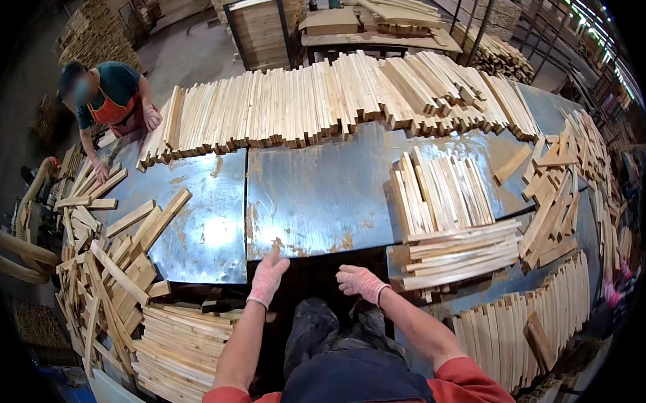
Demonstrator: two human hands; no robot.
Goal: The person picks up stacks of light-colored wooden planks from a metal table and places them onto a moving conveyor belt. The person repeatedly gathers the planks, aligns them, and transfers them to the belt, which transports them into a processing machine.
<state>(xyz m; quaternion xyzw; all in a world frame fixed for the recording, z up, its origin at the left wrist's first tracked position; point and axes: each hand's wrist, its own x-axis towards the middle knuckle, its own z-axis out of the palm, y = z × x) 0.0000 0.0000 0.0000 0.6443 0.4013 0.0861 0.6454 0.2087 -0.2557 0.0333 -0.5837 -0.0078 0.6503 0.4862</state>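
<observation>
My left hand [268,277], in a pale glove, is at the near edge of the metal table [316,194]. It is empty, its fingers loosely stretched. My right hand [361,283], gloved too, hovers above the dark gap before my lap, fingers slightly bent and holding nothing. Closest to it on the right lies a stack of wooden strips [465,254] set crosswise, with a row of upright-pointing strips [446,189] just behind. Left of my left forearm is a pile of stacked strips [179,354].
A long row of wooden strips [291,103] spans the table's far side. Loose pieces [118,279] heap up at left, and another jumble [554,190] lies at right. A co-worker [111,102] stands at the far left, hands by the wood. More strips [523,322] line the right.
</observation>
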